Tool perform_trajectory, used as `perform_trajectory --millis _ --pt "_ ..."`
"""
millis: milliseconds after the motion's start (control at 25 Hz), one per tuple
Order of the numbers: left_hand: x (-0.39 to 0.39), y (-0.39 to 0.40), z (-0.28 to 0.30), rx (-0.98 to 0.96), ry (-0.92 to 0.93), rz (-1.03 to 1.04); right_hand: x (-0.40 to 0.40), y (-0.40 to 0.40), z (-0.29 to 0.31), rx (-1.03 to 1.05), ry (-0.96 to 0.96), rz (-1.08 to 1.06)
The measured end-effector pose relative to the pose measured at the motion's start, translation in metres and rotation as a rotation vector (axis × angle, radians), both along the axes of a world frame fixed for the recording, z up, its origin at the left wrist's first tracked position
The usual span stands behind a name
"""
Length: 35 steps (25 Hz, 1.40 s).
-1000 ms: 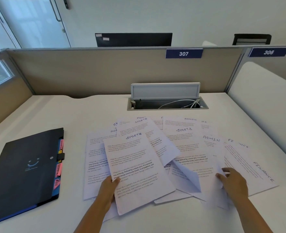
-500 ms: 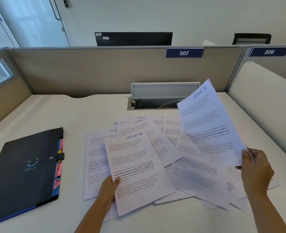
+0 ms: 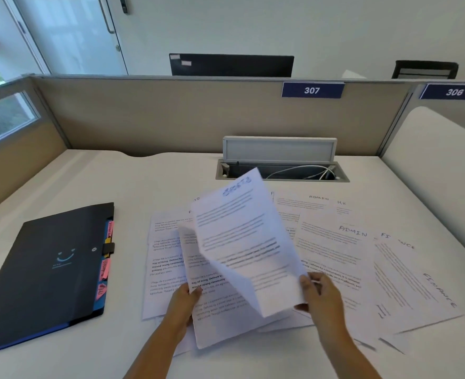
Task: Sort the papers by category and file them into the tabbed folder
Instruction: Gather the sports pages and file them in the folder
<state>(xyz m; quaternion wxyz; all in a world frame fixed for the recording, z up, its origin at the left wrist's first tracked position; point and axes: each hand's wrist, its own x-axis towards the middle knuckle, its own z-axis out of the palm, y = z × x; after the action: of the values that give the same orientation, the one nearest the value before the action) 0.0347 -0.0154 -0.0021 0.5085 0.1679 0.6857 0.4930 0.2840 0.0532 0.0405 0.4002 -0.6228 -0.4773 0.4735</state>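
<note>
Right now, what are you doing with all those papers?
A person is sorting papers on a white desk. The right hand holds up a sheet marked SPORTS by its lower edge, over the pile. The left hand holds another sheet lying on the desk. Sheets marked ADMIN and FINANCE lie spread to the right. The black tabbed folder lies shut on the left; nothing looks filed yet.

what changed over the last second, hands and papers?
The right hand picked a SPORTS sheet out of the right side of the spread, lifted it, then swung it left; it now hangs, pinched at its lower edge, over the sheet under the left hand. The left hand stayed gripping that sheet's edge. The folder stayed closed in place, and the ADMIN and FINANCE sheets did not move.
</note>
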Motion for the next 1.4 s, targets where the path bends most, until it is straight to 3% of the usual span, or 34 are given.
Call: perform_trajectory --millis 160,280,440,640,800,880,1080,1200,1400 --pt "0.001 0.000 0.002 0.045 -0.051 0.060 -0.021 -0.029 -0.016 -0.082 -0.131 0.113" --pt "0.004 0.000 0.008 0.091 -0.205 0.201 -0.026 -0.040 -0.018 -0.095 -0.220 0.198" --pt "-0.002 -0.001 0.002 0.108 -0.208 0.230 -0.023 -0.045 -0.014 -0.057 -0.427 0.321" --pt "-0.001 -0.003 0.007 0.057 -0.027 0.058 -0.017 -0.040 -0.009 -0.003 -0.589 0.372" --pt "-0.001 -0.005 0.025 0.150 0.091 0.058 -0.009 -0.024 -0.008 0.052 -0.609 0.321" --pt "-0.001 -0.007 0.034 0.229 0.127 0.065 -0.009 -0.015 -0.003 0.014 -0.560 0.360" --pt "0.010 -0.002 0.059 0.319 0.322 0.037 -0.014 0.009 0.019 -0.257 0.002 0.381" --pt "0.017 0.001 0.066 0.329 0.437 0.057 -0.018 0.017 0.031 -0.223 0.035 0.347" --pt "0.014 0.006 0.072 0.330 0.777 0.072 -0.025 0.016 0.056 0.070 -0.061 0.283"
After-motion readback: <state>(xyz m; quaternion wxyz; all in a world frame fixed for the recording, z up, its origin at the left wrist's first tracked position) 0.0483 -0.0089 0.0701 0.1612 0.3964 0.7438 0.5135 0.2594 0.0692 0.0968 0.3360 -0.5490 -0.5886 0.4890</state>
